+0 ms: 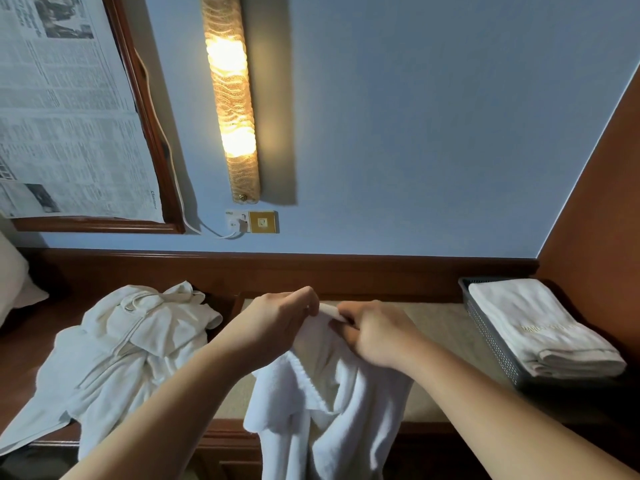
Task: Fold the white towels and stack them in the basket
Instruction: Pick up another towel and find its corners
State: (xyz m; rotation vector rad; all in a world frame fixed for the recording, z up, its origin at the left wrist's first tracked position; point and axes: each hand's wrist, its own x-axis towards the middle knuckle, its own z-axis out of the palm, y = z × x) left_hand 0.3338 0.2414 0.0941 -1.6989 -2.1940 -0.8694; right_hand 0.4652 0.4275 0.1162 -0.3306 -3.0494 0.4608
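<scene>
Your left hand [277,317] and right hand [375,332] each pinch the top edge of one white towel [329,403], grips close together, and the cloth hangs over the counter [436,327] edge. Unfolded towels [128,344] lie heaped to the left. At right, folded towels [540,327] sit stacked in the basket [491,337].

Held towel [322,403]: lower part cut off by bottom edge. Its gripped top edge mostly hidden inside left hand [277,320] and right hand [377,332]. Lettering on folded towels [543,327] too faint to read. Basket [491,334]: far side hidden behind them.
</scene>
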